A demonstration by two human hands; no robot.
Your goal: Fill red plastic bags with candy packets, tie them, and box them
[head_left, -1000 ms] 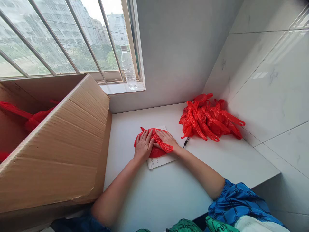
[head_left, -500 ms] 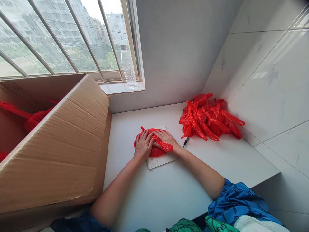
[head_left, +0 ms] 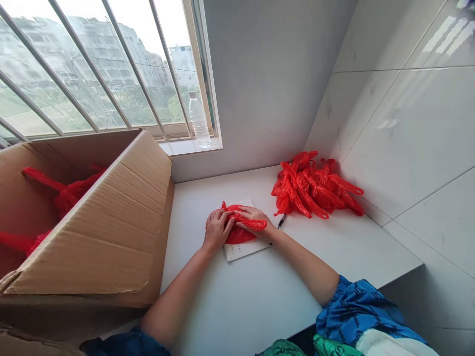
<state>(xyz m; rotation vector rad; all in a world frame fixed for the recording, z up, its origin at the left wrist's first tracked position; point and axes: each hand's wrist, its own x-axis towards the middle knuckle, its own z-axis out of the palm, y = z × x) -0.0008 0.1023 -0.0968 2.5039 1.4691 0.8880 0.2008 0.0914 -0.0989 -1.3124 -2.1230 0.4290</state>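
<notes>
A red plastic bag (head_left: 241, 231) lies crumpled on a white sheet of paper (head_left: 241, 249) on the white counter (head_left: 260, 291). My left hand (head_left: 216, 230) presses on the bag's left side with its fingers curled into the plastic. My right hand (head_left: 255, 219) grips the bag's right side, a twisted strip of plastic running under its fingers. Both hands touch each other over the bag.
A heap of red bags (head_left: 315, 185) sits in the corner at the tiled wall. A pen (head_left: 281, 221) lies beside the paper. A large open cardboard box (head_left: 92, 222) with red bags (head_left: 67, 190) inside stands left. A water bottle (head_left: 198, 118) stands on the window sill.
The fingers of both hands have curled from lying flat on the bag to gathering it. The camera has tilted, shifting the scene slightly lower and left.
</notes>
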